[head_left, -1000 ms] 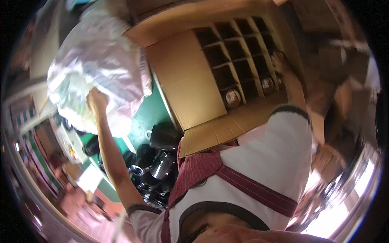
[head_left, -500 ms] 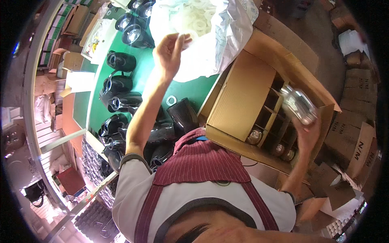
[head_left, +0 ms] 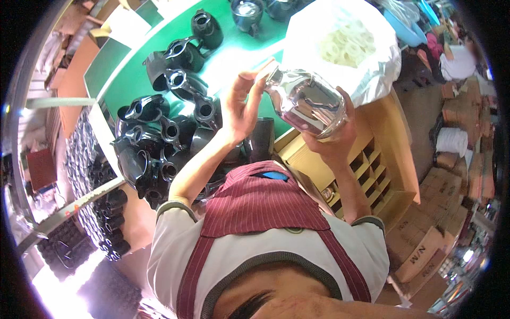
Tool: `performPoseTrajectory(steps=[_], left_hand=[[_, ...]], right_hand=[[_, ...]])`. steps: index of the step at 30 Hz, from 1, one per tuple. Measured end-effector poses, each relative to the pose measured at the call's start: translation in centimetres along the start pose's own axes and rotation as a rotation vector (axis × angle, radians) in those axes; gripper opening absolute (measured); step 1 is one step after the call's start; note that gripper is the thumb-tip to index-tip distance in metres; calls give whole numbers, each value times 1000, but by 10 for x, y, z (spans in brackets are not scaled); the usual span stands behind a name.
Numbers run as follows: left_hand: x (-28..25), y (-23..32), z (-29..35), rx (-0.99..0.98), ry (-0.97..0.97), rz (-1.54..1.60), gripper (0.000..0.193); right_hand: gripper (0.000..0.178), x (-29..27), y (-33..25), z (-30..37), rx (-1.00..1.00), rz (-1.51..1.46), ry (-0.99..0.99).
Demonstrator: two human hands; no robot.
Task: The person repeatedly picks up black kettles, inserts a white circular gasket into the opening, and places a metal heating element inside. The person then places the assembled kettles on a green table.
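Closest, at the lower middle of the frame, a maroon striped apron [head_left: 265,210] is worn over a white shirt. Above it, right of center, a silvery bottle [head_left: 308,101] is gripped around its wide base by the right hand [head_left: 337,139], tilted so that its neck is pointed to the upper left. At that neck the thumb and fingers of the left hand [head_left: 243,109] are brought close together; whether anything is pinched between them cannot be told. Below the right hand, an open cardboard box [head_left: 404,151] is partly covered by the right forearm, its inside divided into square cells by cardboard strips [head_left: 366,174]. Left of center, glossy black casings [head_left: 133,166] are crowded together on a green tabletop [head_left: 164,37]. Beyond the bottle, at the upper right, a white plastic bag [head_left: 300,45] is filled with pale translucent rings [head_left: 345,48]. Farther off, cartons [head_left: 433,196] are stacked along the right side, a blue basin [head_left: 408,34] is placed past the bag, and another person [head_left: 458,64] is glimpsed near the upper right edge.
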State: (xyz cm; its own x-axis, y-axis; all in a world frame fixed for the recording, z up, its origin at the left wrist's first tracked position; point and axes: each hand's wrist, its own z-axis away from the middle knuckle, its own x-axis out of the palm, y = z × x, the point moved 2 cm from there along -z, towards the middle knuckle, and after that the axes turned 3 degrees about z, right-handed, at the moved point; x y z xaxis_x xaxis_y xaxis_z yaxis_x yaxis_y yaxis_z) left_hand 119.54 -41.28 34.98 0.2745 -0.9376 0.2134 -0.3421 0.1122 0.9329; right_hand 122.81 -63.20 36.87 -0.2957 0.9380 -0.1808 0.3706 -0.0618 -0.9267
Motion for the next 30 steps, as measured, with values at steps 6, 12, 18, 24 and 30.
performPoseTrajectory(steps=[6, 12, 18, 24, 30], left_hand=[[-31, 5, -6, 174, 80, 64, 46], [-69, -44, -42, 71, -213, -405, 45], [-161, -186, -221, 144, 324, -1366, 88], [-211, -214, -256, -56, 386, -1430, 100], [-202, -15, -172, 339, 443, -908, 80]], right_hand=[[101, 37, -1, -19, -135, 306, -52], [98, 60, 15, -29, 172, -116, 90], [67, 44, 67, -20, 499, -392, 205], [67, 53, 71, -25, 628, -668, 83], [64, 58, 97, -28, 749, -820, 110]])
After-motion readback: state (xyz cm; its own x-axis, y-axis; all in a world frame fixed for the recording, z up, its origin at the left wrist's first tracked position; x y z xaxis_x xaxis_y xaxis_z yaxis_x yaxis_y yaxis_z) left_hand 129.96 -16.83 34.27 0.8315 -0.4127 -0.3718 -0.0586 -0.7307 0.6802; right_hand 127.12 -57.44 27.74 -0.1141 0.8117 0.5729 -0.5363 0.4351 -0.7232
